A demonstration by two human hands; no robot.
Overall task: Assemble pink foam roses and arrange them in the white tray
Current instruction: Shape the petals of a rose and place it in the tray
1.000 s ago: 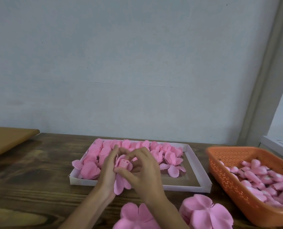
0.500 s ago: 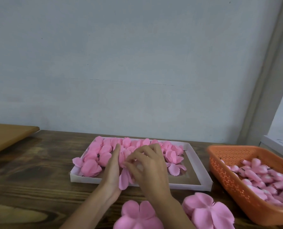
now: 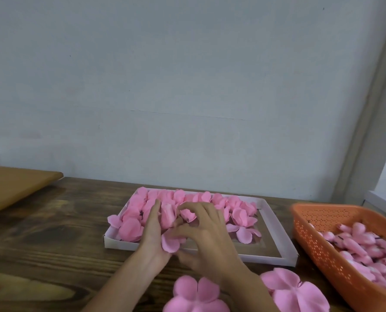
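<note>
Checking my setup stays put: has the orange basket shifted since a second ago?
No. The basket sits close beside the tray, on its right, as before.

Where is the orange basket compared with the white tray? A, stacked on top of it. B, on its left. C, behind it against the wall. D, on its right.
D: the orange basket sits on the wooden table to the right of the white tray, with a gap of bare wood between them.
</note>
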